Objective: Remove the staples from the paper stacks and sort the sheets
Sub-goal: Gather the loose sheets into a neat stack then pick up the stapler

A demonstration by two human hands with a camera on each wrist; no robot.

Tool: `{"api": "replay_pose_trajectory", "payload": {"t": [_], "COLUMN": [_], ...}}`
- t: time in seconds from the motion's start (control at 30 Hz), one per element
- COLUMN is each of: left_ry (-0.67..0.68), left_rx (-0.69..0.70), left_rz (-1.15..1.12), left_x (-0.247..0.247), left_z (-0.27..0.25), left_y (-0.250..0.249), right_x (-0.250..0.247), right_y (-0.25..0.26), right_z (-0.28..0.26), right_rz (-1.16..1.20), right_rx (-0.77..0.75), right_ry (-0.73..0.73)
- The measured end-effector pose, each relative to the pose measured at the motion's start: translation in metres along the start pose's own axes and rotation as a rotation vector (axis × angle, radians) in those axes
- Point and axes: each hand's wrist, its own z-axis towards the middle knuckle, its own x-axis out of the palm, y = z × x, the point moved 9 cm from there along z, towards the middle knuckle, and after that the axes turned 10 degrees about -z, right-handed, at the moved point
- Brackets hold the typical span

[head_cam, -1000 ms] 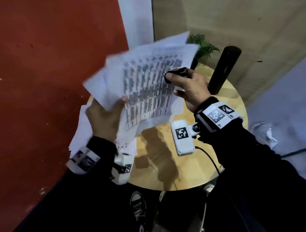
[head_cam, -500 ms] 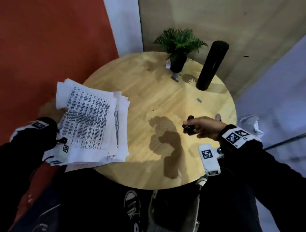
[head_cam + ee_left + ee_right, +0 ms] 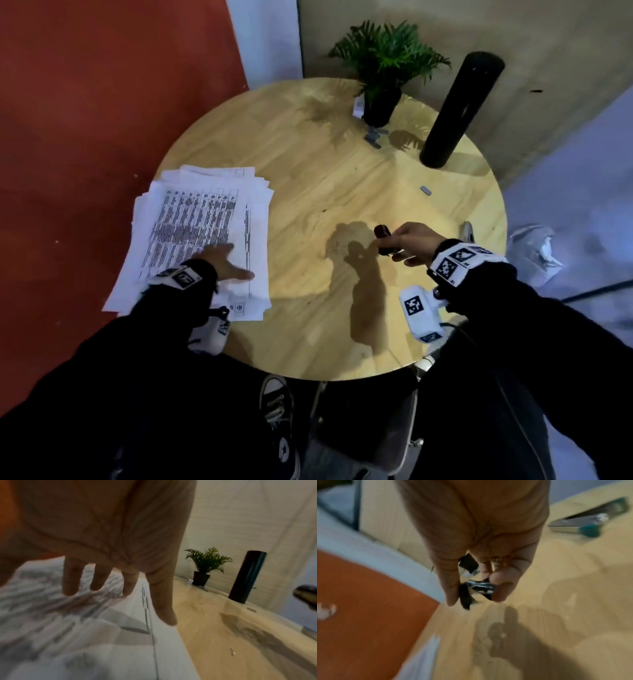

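A loose stack of printed sheets (image 3: 202, 219) lies at the left edge of the round wooden table (image 3: 325, 335). My left hand (image 3: 224, 262) lies over the stack with fingers spread and straight; in the left wrist view its fingertips (image 3: 70, 588) touch the top sheet (image 3: 85, 628). My right hand (image 3: 406, 241) hovers over the table's right side, fingers and thumb pinching a small black staple remover (image 3: 383, 236). The right wrist view shows the staple remover (image 3: 476, 588) and its metal claws between thumb and fingers.
A potted plant (image 3: 383, 78) and a tall black cylinder (image 3: 459, 113) stand at the back of the table. Small grey staple strips (image 3: 373, 135) lie near the pot, another strip (image 3: 425, 189) farther right. Crumpled paper (image 3: 534, 253) lies on the floor at right.
A second ago both hands held the sheets up in the air. The left hand laid them on the stack at left and now rests on top; the right hand lowered with the staple remover.
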Motion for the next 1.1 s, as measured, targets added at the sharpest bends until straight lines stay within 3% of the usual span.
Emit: {"api": "replay_pose_trajectory", "payload": {"t": [0.1,0.23,0.47,0.67,0.8,0.9,1.0,1.1], "left_ry": [0.010,-0.043,-0.061,-0.076,-0.073,-0.165,-0.200,-0.105], "left_rx": [-0.057,-0.021,0.009,-0.014,-0.052,0.030,0.298,0.508], "left_rz": [0.071,0.084,0.072,0.027,0.051,0.012,0.033,0.066], "left_x": [0.021,0.019,0.014,0.013,0.005,0.002,0.027,0.081], "left_z": [0.002,0.001,0.007,0.006,-0.009,-0.037,-0.077,-0.115], "left_y": [0.008,0.009,0.012,0.017,0.003,-0.044,-0.117,-0.179], "right_x": [-0.012,-0.021,-0.013,-0.019,-0.038,0.000,0.068,0.144], "right_y": [0.007,-0.002,-0.015,-0.010,-0.049,-0.122,-0.183,-0.236], "right_z": [0.021,0.049,0.081,0.065,-0.005,-0.060,-0.108,-0.130], "right_rz": [-0.329,-0.561,-0.635,-0.310,0.228,0.650,0.874,0.949], "right_rx": [0.015,0.098,0.127,0.130,0.077,0.181,0.445,0.716], "right_ry": [-0.201,-0.296,-0.372,-0.417,-0.757,-0.928,-0.889,-0.643]}}
